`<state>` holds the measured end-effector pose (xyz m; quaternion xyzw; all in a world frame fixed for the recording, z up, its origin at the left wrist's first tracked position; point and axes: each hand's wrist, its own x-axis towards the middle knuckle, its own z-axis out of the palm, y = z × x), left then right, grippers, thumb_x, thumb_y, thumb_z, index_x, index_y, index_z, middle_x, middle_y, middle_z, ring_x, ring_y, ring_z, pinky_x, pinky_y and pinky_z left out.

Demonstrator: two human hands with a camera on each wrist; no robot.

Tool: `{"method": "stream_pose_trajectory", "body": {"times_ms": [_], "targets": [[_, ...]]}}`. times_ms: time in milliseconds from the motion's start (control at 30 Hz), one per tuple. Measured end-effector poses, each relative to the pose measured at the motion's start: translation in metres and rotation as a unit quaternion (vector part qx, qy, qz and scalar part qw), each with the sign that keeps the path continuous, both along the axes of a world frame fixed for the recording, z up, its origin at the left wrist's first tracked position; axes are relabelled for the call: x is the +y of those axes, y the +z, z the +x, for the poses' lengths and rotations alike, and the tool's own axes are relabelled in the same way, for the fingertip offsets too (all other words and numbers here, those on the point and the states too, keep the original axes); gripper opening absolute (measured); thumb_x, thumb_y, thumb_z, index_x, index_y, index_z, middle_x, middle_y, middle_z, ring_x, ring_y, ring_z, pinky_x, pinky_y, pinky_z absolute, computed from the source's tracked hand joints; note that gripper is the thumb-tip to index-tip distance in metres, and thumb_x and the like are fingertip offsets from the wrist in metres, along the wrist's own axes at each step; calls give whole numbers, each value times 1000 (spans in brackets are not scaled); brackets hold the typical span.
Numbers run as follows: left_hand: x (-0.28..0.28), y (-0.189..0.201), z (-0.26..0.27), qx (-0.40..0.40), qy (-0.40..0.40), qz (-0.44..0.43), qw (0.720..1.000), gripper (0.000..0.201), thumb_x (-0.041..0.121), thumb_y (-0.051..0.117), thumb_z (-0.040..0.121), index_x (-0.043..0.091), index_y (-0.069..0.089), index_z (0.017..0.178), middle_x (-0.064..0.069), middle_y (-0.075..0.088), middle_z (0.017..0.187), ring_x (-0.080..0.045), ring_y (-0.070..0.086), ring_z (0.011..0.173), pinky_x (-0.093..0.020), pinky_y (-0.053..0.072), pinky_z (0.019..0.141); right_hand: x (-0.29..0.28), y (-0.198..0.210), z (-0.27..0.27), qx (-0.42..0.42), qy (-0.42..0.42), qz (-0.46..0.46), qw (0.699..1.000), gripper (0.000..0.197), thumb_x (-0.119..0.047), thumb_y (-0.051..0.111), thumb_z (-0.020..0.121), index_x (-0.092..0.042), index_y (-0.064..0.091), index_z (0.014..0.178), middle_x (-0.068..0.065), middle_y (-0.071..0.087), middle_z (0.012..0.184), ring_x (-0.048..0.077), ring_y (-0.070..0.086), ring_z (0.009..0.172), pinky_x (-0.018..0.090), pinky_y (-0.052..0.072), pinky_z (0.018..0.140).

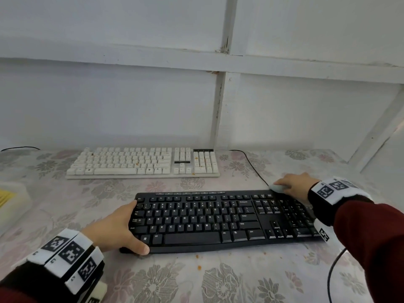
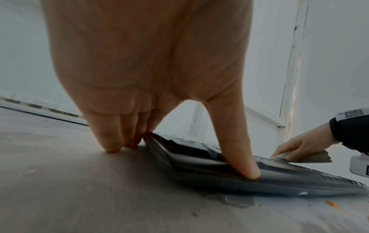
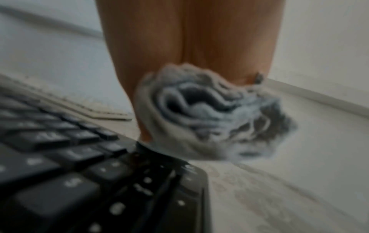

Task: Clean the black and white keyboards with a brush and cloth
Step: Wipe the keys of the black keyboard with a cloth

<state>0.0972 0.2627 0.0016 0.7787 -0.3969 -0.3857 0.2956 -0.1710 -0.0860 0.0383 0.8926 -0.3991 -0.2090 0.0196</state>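
Note:
The black keyboard (image 1: 218,219) lies in front of me on the flowered tablecloth. My left hand (image 1: 118,230) grips its left end, thumb (image 2: 239,151) on the front edge of the black keyboard (image 2: 279,176) and the other fingers (image 2: 111,138) along its left side. My right hand (image 1: 295,185) holds a bunched pale blue-grey cloth (image 1: 277,188) against the keyboard's far right corner. The right wrist view shows the cloth (image 3: 209,116) crumpled in the hand over the corner of the black keyboard (image 3: 99,181). The white keyboard (image 1: 144,162), speckled with orange crumbs, lies farther back. No brush is visible.
A black cable (image 1: 253,167) runs from the back of the table to the black keyboard's far right corner; another cable (image 1: 334,270) hangs at the front right. A white box with yellow contents (image 1: 11,200) stands at the left edge. Orange crumbs (image 1: 197,256) lie on the cloth near the front.

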Motion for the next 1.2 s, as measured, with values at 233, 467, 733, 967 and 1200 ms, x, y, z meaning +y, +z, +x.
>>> {"method": "stream_pose_trajectory", "body": {"times_ms": [233,467,733,967,1200], "targets": [[1,1,-1,1,3,2,1000,91,23,88,36,32,47,117,7,64,110,-8,61,102,-36,50,94,-1,3,-3,40,17,8,999,43,-45,23,102,-35,36,141,5,35,146,30,37,129,34,24,109],[1,1,-1,0,-2,-1,1000,91,23,87,38,34,47,118,11,63,112,-6,59,105,-35,48,95,-10,9,-9,60,-6,-20,998,38,-38,28,103,-30,46,136,4,47,137,24,45,125,30,27,105],[2,1,-1,-2,-3,11,1000,93,27,89,37,35,45,118,6,63,114,-7,60,104,-36,49,95,-19,9,-14,80,-38,-51,995,36,-41,32,101,-28,56,126,-2,55,132,18,50,123,31,31,104],[1,0,1,-17,-5,15,1000,95,32,88,33,33,45,118,11,61,114,-8,58,107,-38,47,98,59,33,57,-171,31,55,983,49,-52,35,96,-14,64,108,3,64,103,20,60,95,35,45,93],[0,0,1,-20,-9,7,1000,97,32,88,34,33,44,120,12,60,115,-7,57,108,-37,47,98,188,18,189,-150,191,161,957,45,-46,33,99,-30,42,140,9,38,143,36,34,130,50,26,112]]}}
